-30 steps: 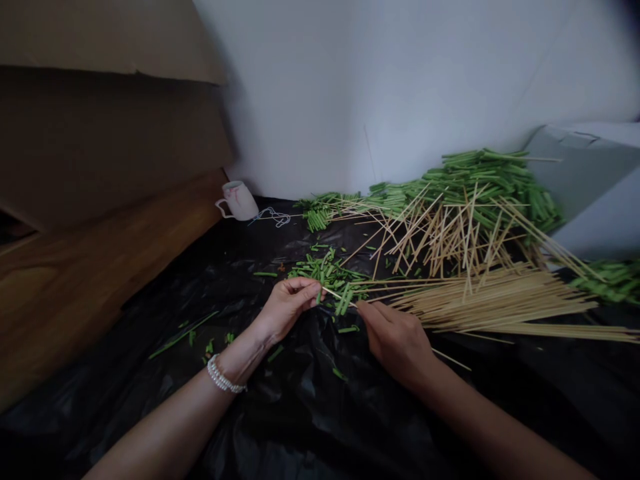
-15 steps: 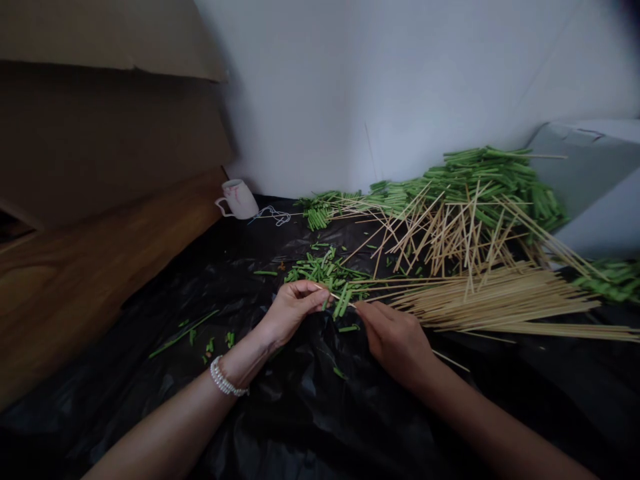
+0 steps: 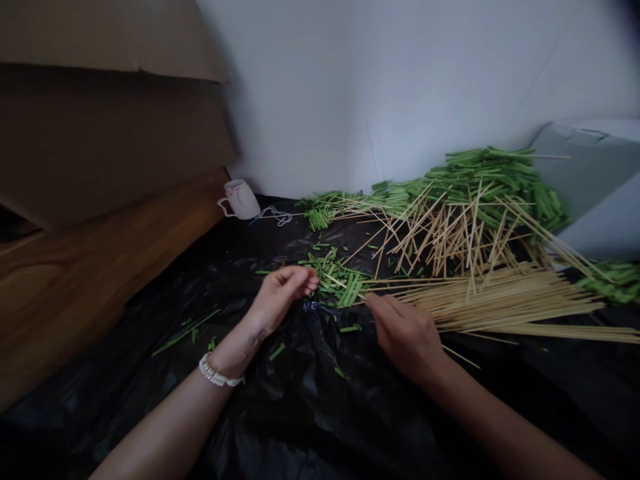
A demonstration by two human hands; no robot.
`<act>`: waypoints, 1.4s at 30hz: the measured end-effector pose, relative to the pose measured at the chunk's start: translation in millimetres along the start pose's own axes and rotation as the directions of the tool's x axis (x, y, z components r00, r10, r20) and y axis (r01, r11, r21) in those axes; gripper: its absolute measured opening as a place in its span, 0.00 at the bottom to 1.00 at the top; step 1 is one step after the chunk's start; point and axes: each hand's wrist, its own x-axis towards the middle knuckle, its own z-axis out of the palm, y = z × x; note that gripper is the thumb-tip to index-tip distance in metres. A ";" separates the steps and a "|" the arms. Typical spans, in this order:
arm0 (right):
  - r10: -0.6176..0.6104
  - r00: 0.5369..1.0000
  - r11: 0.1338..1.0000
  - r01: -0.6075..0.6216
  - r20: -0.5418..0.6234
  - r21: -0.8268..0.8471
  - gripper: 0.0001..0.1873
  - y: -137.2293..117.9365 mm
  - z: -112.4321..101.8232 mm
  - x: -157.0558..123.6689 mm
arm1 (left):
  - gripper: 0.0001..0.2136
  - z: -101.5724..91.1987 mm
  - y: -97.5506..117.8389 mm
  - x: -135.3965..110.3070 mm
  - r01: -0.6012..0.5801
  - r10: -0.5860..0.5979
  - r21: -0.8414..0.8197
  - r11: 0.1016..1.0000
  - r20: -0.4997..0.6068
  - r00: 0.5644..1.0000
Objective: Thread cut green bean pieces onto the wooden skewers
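Note:
My right hand point(image 3: 403, 333) grips a thin wooden skewer point(image 3: 337, 281); its bare tip points left and its other end sticks out behind the hand. Short cut green stalks point(image 3: 354, 287) sit side by side across the skewer, just left of those fingers. Near the tip, apart from it, my left hand point(image 3: 285, 293) has its thumb and fingers pressed together. Whatever they may hold is too small to make out. A white beaded bracelet point(image 3: 218, 373) circles that wrist. Beyond both hands lies a loose heap of cut green pieces point(image 3: 327, 259).
Bare skewers point(image 3: 520, 300) lie bundled at right. Behind them, skewers threaded with green stalks point(image 3: 493, 170) are piled along the wall. A white mug point(image 3: 243, 200) stands at back left beside tangled string point(image 3: 277, 215). Black plastic sheet point(image 3: 320, 413) covers the surface; a cardboard box point(image 3: 115, 127) rises at left.
My left hand has come away from the skewer tip, moving left and slightly up. My right hand has shifted a little right with the skewer. A green piece now shows below my left hand.

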 end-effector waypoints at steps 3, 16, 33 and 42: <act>0.016 1.000 0.999 -0.017 -0.006 -0.030 0.14 5.6 0.1 0.3 | 0.15 -21.6 6.6 10.7 -0.069 0.101 0.179 0.981 -0.178 0.979; 0.002 1.000 1.000 -0.002 -0.011 -0.031 0.13 3.4 1.1 0.6 | 0.06 -41.9 -3.9 16.5 -0.361 0.209 0.883 0.299 0.309 0.928; -0.005 1.000 1.000 0.005 0.017 -0.018 0.12 1.5 1.5 0.2 | 0.10 -40.2 -18.4 22.9 -0.413 0.320 0.894 0.177 0.344 0.883; -0.002 1.000 1.000 0.002 0.025 -0.002 0.12 0.7 2.1 -0.7 | 0.10 -23.8 -17.7 17.6 -0.384 0.393 0.867 0.316 0.249 0.885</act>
